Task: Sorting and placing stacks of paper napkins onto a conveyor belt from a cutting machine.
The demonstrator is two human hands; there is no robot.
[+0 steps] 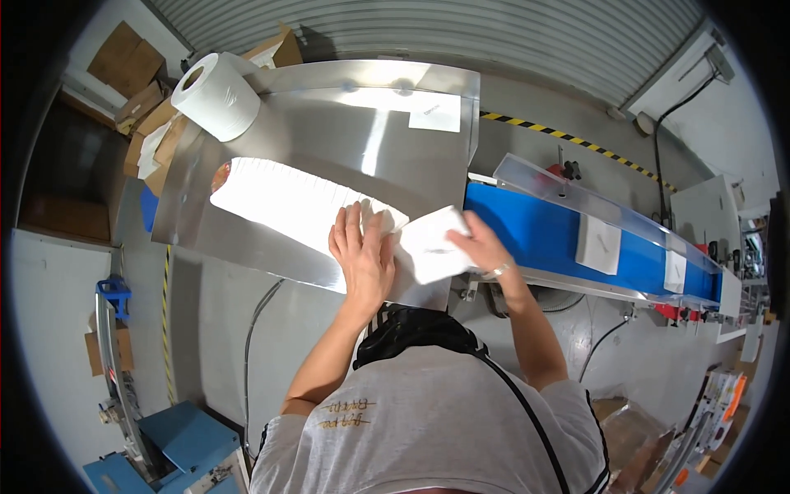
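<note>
A long row of white paper packets (288, 200), packed face to face, leans along a steel table (329, 136). My left hand (362, 255) lies over the row's right end with its fingers stretched out and spread. Just right of that end, a single white packet (429, 245) is pinched at its right edge by my right hand (481, 245). It is held over the table's right part, close to the belt. At the far left end of the row a reddish-brown object (220, 177) props against the packets; its kind cannot be made out.
A blue conveyor belt (527, 218) runs off to the right, carrying white packets (598, 244) under a clear guard rail (592, 202). On the table's far left stands a large white roll (216, 97). A printed white sheet (434, 112) lies at the back. Cardboard boxes (152, 136) sit beyond the left edge.
</note>
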